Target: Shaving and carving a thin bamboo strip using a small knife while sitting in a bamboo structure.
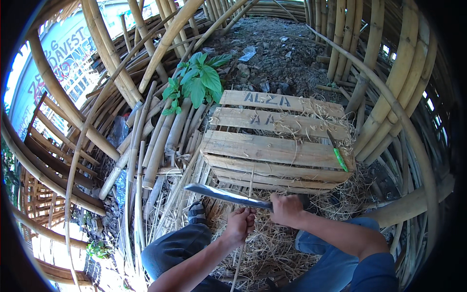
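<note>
Two hands share what looks like a shaving step; the right hand (287,210) grips the handle of a big knife (226,193), blade pointing between nine and ten o'clock; the left hand (239,225) is closed around a thin strip (251,181), which runs roughly twelve to six and crosses the blade, a wooden crate (253,146) beyond at one o'clock. The next move seems to want a firm left grip; a shallow blade angle would suit.

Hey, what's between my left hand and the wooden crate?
In the head view, the long knife blade crosses between your left hand and the wooden crate; a thin strip also runs up there.
</note>
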A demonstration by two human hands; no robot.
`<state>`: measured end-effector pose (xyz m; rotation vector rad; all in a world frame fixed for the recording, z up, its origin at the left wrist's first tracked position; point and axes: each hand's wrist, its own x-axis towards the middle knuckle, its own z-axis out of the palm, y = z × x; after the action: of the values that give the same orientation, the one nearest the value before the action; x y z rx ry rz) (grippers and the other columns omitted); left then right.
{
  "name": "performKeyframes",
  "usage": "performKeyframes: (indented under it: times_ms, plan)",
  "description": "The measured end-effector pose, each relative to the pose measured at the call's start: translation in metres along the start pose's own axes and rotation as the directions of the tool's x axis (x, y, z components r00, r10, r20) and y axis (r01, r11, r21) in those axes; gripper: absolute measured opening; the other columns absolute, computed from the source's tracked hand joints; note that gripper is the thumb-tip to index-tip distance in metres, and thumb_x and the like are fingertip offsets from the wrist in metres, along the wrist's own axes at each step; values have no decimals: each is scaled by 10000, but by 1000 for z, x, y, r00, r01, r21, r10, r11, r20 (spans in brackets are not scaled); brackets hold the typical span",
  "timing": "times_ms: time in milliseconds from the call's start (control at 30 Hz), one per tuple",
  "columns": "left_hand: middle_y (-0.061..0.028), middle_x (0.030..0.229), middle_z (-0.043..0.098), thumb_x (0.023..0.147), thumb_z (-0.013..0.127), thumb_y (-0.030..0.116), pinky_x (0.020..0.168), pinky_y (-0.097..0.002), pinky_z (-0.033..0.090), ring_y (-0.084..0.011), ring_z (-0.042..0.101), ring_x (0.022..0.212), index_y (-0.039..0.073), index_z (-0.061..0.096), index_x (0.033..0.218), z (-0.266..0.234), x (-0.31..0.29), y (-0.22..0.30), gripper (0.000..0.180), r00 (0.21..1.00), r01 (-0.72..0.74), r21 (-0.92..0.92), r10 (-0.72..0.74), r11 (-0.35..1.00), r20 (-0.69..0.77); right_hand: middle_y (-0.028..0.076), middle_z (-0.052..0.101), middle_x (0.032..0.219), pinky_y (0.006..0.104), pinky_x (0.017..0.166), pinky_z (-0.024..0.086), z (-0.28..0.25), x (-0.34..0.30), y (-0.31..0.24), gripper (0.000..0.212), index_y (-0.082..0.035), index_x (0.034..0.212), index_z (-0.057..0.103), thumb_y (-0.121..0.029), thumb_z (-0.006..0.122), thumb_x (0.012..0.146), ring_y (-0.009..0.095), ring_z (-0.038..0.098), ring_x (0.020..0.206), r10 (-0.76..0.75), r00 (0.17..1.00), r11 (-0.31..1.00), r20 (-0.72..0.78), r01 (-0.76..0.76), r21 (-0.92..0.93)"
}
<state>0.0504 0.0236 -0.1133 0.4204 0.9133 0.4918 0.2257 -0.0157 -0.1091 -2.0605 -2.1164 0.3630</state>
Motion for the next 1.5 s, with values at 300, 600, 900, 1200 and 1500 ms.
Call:
performKeyframes:
  times_ms: [300, 600, 900, 1200, 1500]
  plan:
    - [61, 570, 309, 960, 355, 163, 389, -194, 217, -44, 272, 465, 47, 477, 871, -2, -5, 4, 191, 998, 54, -26, -54, 998, -17, 173, 614, 643, 424, 571, 514, 3, 4, 4, 273, -2, 835, 506, -171, 627, 658, 331, 630, 589, 75, 997, 997, -23, -76, -22]
    - [64, 555, 271, 963, 373, 219, 382, -197, 181, -44, 238, 450, 78, 465, 847, 13, -65, 8, 205, 998, 49, 11, -49, 999, 36, 104, 564, 581, 383, 469, 482, -14, -5, -12, 256, -36, 750, 492, -153, 664, 601, 299, 598, 517, -241, 925, 969, -292, 216, -117]
    - [62, 545, 261, 966, 378, 240, 372, -204, 174, -47, 223, 435, 83, 459, 823, 20, -71, 13, 227, 1000, -2, 26, 2, 1000, 22, 117, 586, 626, 393, 500, 483, -29, -2, -23, 308, -36, 769, 488, -170, 695, 584, 292, 604, 550, -242, 920, 969, -309, 243, -38]
    - [65, 523, 255, 966, 375, 261, 362, -215, 173, -49, 213, 407, 76, 458, 805, 25, -74, 12, 259, 999, -19, 66, 22, 998, -48, 127, 589, 597, 390, 503, 489, -43, 1, -27, 303, -21, 768, 503, -168, 693, 584, 292, 608, 527, -209, 932, 975, -297, 175, -138]
    - [50, 520, 283, 958, 408, 254, 354, -216, 187, -51, 240, 397, 65, 464, 805, 25, -73, 15, 249, 990, -107, 210, 125, 972, -73, 114, 571, 562, 421, 518, 482, -51, -7, -30, 245, -51, 755, 521, -175, 672, 606, 300, 600, 516, -20, 954, 997, -300, 41, 62]
